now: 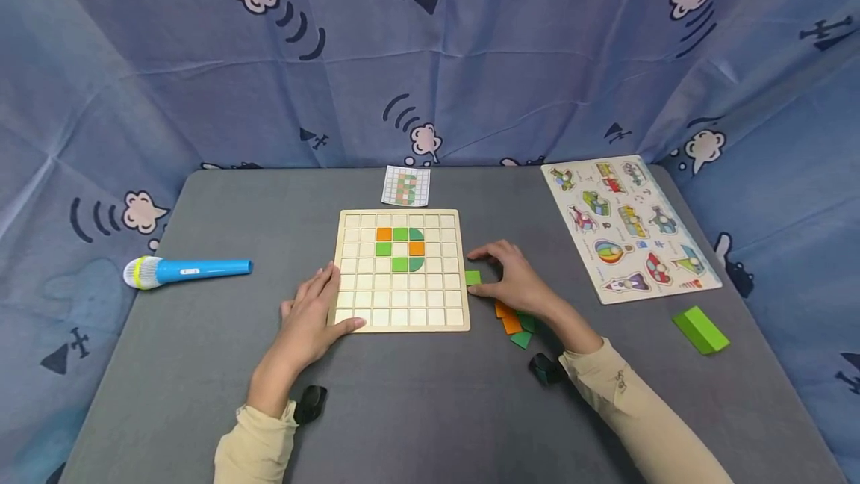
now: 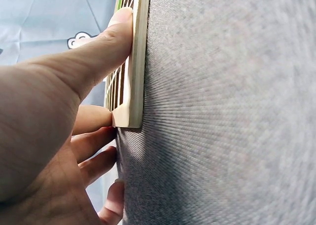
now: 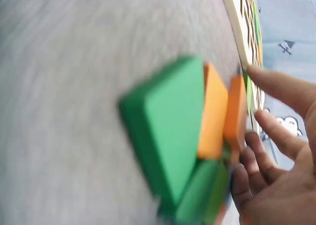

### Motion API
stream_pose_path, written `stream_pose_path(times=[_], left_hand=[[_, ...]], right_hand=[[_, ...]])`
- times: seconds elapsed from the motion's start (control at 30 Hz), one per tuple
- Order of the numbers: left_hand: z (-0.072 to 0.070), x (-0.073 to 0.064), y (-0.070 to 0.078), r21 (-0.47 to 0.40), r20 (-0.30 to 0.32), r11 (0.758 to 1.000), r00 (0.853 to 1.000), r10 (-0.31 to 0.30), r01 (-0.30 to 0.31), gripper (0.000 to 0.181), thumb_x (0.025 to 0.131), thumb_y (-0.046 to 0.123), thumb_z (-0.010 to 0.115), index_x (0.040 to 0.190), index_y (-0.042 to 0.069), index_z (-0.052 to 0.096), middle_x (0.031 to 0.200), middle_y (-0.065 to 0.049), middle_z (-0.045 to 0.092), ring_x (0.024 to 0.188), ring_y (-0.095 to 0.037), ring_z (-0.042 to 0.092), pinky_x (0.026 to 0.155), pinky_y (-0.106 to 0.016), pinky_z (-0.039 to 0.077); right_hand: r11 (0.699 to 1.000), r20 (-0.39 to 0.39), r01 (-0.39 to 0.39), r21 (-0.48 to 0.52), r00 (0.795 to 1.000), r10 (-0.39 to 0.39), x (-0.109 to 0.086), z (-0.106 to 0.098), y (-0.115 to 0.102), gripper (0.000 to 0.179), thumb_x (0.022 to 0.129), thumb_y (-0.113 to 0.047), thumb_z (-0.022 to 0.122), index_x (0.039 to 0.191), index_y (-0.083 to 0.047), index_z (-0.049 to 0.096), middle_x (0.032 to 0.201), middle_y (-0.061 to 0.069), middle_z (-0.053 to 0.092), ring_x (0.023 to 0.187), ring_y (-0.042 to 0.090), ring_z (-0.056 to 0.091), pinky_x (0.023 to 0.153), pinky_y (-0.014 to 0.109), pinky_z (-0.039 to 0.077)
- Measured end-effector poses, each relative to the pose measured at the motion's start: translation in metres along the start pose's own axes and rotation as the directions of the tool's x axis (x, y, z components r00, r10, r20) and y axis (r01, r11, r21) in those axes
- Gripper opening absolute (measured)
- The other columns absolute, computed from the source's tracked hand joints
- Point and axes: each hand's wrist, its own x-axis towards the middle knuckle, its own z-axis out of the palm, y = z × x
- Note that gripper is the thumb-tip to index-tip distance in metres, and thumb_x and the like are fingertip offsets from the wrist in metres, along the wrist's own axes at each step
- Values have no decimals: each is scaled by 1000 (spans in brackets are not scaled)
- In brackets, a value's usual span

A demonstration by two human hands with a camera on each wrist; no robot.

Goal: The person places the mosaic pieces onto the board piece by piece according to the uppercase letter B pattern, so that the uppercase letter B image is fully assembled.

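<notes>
A wooden grid board lies flat on the table, with several orange, light green and dark green tiles set in its upper middle cells. My left hand rests on the board's lower left corner, thumb on its front rim and fingers along its left side; the left wrist view shows the thumb pressing the rim. Against the board's right edge lies a light green square tile. Around that tile, my right hand has thumb and index finger spread, the thumb by its near side. Loose orange tiles and dark green tiles lie below that hand.
A pattern card lies behind the board. At the left is a blue toy microphone. A picture puzzle board and a green block lie to the right. Patterned cloth hangs behind the grey table.
</notes>
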Motion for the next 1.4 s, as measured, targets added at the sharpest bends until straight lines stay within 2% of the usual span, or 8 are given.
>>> stream_pose_path(times=[0.3,0.4,0.5,0.67,0.83,1.0,1.2,1.4], left_hand=[[1,0,-1,6,4,1000,1000,-10,10,97,94,39,81,167,2,29,176,-21,24,161,-44,24,99,-62,29],[1,0,-1,1,6,1000,1000,-15,15,97,94,39,81,167,2,29,176,-20,23,161,-43,23,100,-62,29],[2,0,-1,4,10,1000,1000,-18,18,98,94,39,81,167,3,28,176,-20,22,161,-43,23,100,-62,29],[1,-1,-1,3,7,1000,1000,-16,15,97,94,38,81,167,2,28,176,-20,23,161,-43,23,99,-62,29],[0,-2,0,-4,-1,1000,1000,-12,12,96,94,38,81,167,3,30,176,-20,24,161,-44,24,99,-62,29],[1,-1,0,-2,-5,1000,1000,-9,9,96,94,37,82,167,3,30,175,-20,25,161,-43,24,99,-61,29],[1,-1,-1,-2,-7,1000,1000,-8,8,97,93,37,82,167,3,29,176,-20,24,161,-43,24,99,-62,29],[2,0,-1,-5,-14,1000,1000,-9,9,97,93,37,82,167,3,29,175,-20,25,161,-43,24,99,-62,28]], right_hand=[[998,188,22,-51,982,-12,-22,-26,12,72,80,-25,96,143,-11,64,146,21,48,133,42,41,109,66,37],[998,212,20,-58,977,-7,-26,-30,15,76,79,-24,97,145,-12,62,142,19,50,127,37,45,102,56,42],[999,219,26,-40,976,-17,-28,-32,18,70,80,-17,96,141,-9,63,129,16,55,112,30,49,91,43,44],[998,183,56,-14,982,-52,-27,-31,24,46,81,-7,93,120,-4,69,105,9,60,96,22,52,85,35,45],[997,126,66,-29,990,-62,-26,-29,28,27,84,-9,90,106,-7,74,94,5,64,88,19,55,79,28,46],[996,62,80,-46,995,-77,-25,-27,30,21,85,-10,90,102,-8,77,90,3,66,83,17,55,75,27,46],[994,-33,94,-64,995,-97,-22,-22,26,24,87,-14,89,109,-8,80,94,4,66,84,18,56,76,29,45],[994,-86,105,8,991,-104,-15,-15,15,24,86,-15,90,106,-8,78,93,6,66,82,19,57,72,26,45]])
